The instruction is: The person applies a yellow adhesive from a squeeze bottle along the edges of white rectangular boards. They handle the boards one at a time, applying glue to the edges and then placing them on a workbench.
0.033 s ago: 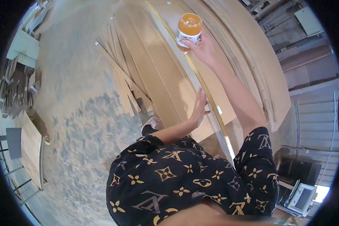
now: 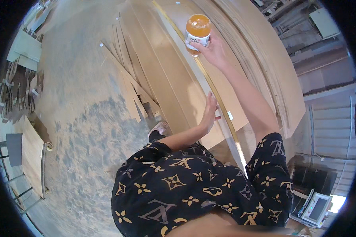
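So our right hand [image 2: 215, 51] has its fingers wrapped round the jar [image 2: 198, 27], over the strip's [image 2: 206, 74] far stretch, long axis angled across it. Our left hand [image 2: 208, 115]'s at the strip's nearer part, fingers extended, nothing visible in them.

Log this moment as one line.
right hand: gripping white-labelled orange bottle | left hand: open, beside long yellow strip, contact unclear | surroundings: wood-coloured boards
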The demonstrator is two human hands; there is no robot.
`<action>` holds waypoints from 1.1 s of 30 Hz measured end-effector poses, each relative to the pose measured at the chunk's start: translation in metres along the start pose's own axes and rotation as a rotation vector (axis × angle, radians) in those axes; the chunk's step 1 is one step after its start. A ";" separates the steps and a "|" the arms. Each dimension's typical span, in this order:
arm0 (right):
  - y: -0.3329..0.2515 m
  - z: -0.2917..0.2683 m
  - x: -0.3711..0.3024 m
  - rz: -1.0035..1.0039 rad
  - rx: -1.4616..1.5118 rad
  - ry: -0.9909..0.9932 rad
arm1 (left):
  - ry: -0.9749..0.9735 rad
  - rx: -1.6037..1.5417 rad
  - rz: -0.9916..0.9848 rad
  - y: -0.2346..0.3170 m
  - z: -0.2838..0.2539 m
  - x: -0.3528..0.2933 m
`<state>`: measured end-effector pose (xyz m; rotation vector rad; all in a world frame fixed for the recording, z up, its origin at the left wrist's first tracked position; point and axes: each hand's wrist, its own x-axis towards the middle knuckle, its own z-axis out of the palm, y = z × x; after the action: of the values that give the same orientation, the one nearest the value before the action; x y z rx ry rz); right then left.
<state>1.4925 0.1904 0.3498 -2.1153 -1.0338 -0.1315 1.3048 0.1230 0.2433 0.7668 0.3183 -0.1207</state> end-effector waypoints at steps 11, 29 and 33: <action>-0.018 -0.044 -0.041 0.045 -0.004 -0.177 | 0.007 -0.012 0.005 0.001 0.001 -0.001; -0.003 -0.055 -0.067 0.064 -0.029 -0.162 | 0.000 0.042 0.050 -0.001 -0.003 -0.004; -0.004 -0.088 -0.109 -0.012 -0.025 -0.305 | 0.034 0.026 0.022 0.000 -0.001 -0.003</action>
<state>1.4368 0.0637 0.3717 -2.1969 -1.2249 0.1788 1.3016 0.1236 0.2437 0.7983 0.3412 -0.0909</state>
